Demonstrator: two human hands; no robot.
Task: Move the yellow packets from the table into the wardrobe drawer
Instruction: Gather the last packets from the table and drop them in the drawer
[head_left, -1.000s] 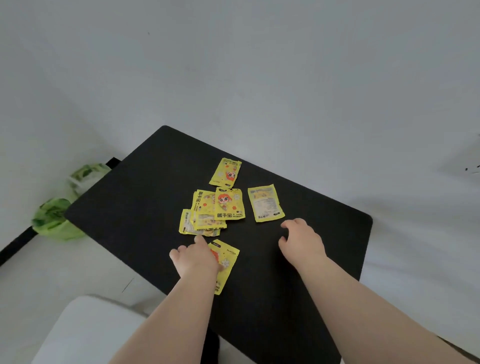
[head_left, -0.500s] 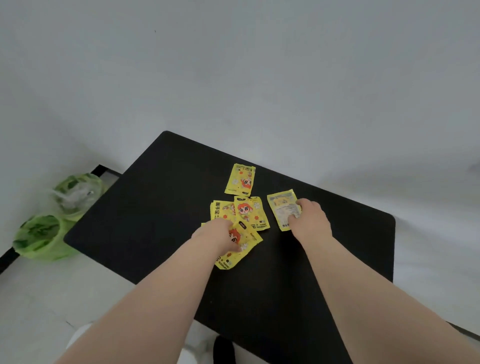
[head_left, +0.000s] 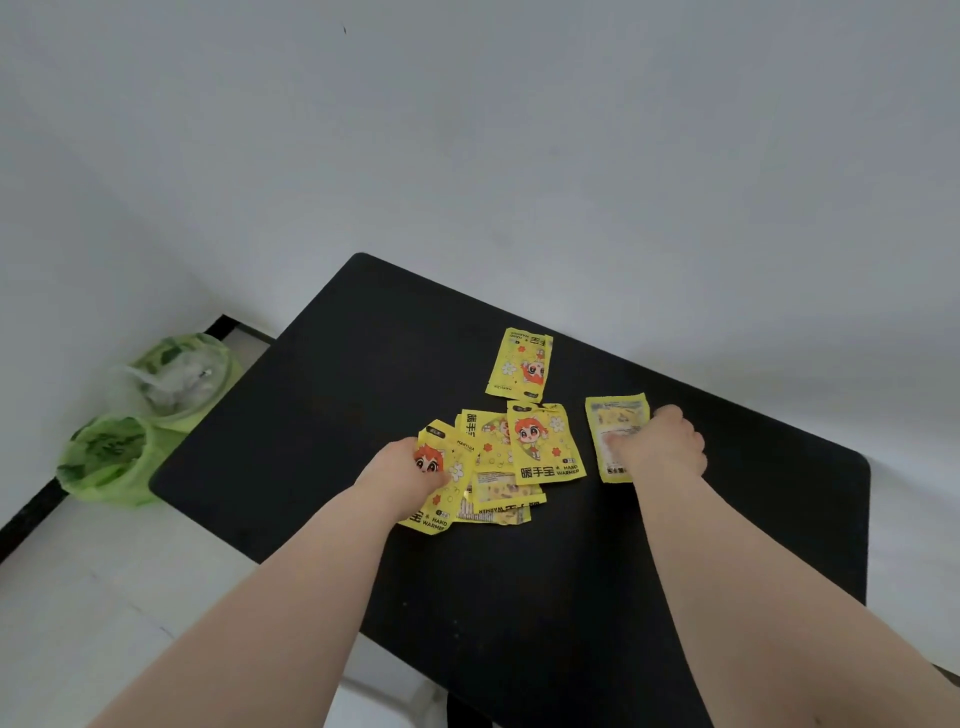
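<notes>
Several yellow hand-warmer packets lie on the black table (head_left: 519, 597). My left hand (head_left: 400, 475) grips the left edge of one yellow packet (head_left: 447, 488), which overlaps a small pile of packets (head_left: 498, 493). My right hand (head_left: 665, 447) has its fingers curled over the separate right-hand packet (head_left: 615, 423), thumb at its right edge. Between my hands a packet with a cartoon face (head_left: 545, 447) lies flat. One more packet (head_left: 522, 364) lies farther back on its own. No wardrobe drawer is in view.
Two green plastic bags (head_left: 140, 415) sit on the floor left of the table, against the white wall. The table's far edge runs along the wall, and its near right corner is rounded.
My left hand has taken hold of the near packet and shifted it left beside the pile. My right hand has reached forward onto the right-hand packet and curled over it.
</notes>
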